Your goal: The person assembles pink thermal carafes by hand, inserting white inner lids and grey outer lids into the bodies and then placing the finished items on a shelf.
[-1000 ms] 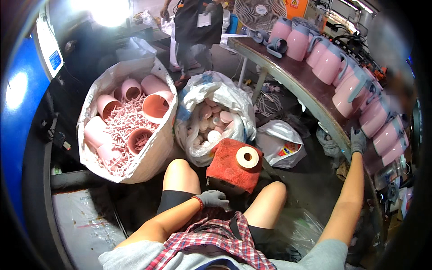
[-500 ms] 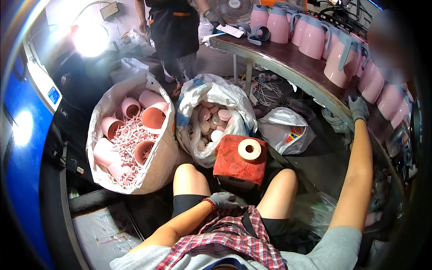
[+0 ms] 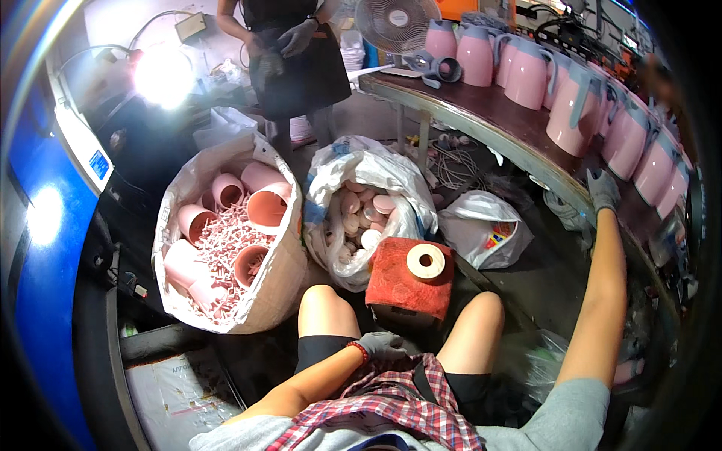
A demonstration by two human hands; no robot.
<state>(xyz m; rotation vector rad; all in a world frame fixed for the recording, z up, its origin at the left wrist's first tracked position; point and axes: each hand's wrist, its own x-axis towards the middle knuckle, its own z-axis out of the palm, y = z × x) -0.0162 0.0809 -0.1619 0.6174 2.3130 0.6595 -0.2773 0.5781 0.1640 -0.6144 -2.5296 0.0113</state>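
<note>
My left hand [image 3: 382, 346], in a grey work glove with a red bead bracelet at the wrist, lies over my lap with its fingers stretched out, holding nothing. Out to the right, my gloved right hand [image 3: 603, 190] rests on the edge of the dark table [image 3: 481, 111], fingers apart. Close to it stand several pink jugs [image 3: 626, 143] with grey lids and handles. Between my knees sits a block covered in red cloth [image 3: 398, 289], with a cream ring-shaped piece [image 3: 426, 262] on top.
A large white sack [image 3: 282, 293] holds pink cylinders and small pink parts; beside it another sack [image 3: 368, 158] contains round pink pieces. A white plastic bag [image 3: 474, 218] lies under the table. Across from me stands a gloved person in a dark apron [image 3: 301, 83], near a fan [image 3: 395, 22].
The person opposite has drawn a hand back from the phone at the table's corner and now holds both hands before the apron. My view has shifted slightly; my hands stay in place.
</note>
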